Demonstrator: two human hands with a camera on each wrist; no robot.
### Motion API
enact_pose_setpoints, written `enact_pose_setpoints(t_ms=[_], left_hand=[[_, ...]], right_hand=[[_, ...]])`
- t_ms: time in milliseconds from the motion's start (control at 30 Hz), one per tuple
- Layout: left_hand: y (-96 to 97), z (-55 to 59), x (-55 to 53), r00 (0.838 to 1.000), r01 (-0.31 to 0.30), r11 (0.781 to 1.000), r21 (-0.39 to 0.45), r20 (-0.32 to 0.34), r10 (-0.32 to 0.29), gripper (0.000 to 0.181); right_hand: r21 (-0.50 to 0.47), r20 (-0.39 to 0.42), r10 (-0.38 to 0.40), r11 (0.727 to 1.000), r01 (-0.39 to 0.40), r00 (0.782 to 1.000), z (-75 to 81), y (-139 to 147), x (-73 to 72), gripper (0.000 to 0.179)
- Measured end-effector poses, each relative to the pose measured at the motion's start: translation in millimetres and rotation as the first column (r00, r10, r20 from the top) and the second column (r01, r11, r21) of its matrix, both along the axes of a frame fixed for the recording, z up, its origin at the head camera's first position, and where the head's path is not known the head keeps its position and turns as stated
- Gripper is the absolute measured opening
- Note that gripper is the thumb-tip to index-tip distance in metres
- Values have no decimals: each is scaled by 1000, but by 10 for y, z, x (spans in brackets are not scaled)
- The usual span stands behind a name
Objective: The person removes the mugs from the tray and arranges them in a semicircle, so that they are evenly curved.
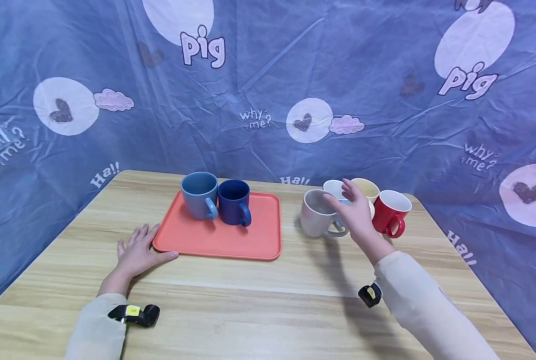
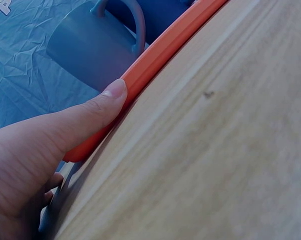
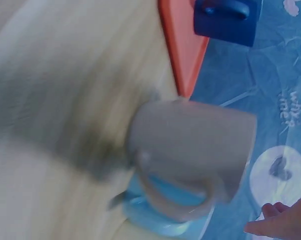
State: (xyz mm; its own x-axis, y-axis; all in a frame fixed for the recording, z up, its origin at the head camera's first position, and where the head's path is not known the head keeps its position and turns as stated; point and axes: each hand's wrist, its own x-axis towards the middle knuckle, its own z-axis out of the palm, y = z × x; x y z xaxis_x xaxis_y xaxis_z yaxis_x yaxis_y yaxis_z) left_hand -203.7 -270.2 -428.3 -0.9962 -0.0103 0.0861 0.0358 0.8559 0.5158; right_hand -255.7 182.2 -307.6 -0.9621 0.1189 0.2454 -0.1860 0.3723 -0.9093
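Note:
My left hand (image 1: 137,252) rests at the near left corner of an orange tray (image 1: 259,240), fingers spread along its side and thumb (image 2: 113,95) touching its front rim. On the tray's left half stand a light blue mug (image 1: 198,197) and a dark blue mug (image 1: 233,202), side by side, handles toward me. My right hand (image 1: 355,210) hovers with loosely extended fingers beside and above a grey mug (image 1: 315,215), holding nothing. In the right wrist view, fingertips (image 3: 270,225) show past the rim of the upright grey mug (image 3: 190,145).
Behind the right hand stand a pale blue mug (image 1: 334,187) and a cream mug (image 1: 366,187), partly hidden. A red mug (image 1: 389,212) with a white inside is at their right. The wooden table (image 1: 250,310) meets a blue printed cloth (image 1: 259,140) at its back.

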Motion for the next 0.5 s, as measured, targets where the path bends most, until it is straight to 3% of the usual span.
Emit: enact_pose_setpoints(t_ms=[267, 500], left_hand=[[-1, 6, -2, 1000, 4, 1000, -3, 5, -3, 103], [3, -1, -4, 1000, 0, 1000, -9, 5, 0, 103]], right_hand=[[-16, -5, 45, 999, -45, 999, 155, -287, -54, 68], [-32, 16, 89, 996, -89, 996, 155, -555, -85, 67]])
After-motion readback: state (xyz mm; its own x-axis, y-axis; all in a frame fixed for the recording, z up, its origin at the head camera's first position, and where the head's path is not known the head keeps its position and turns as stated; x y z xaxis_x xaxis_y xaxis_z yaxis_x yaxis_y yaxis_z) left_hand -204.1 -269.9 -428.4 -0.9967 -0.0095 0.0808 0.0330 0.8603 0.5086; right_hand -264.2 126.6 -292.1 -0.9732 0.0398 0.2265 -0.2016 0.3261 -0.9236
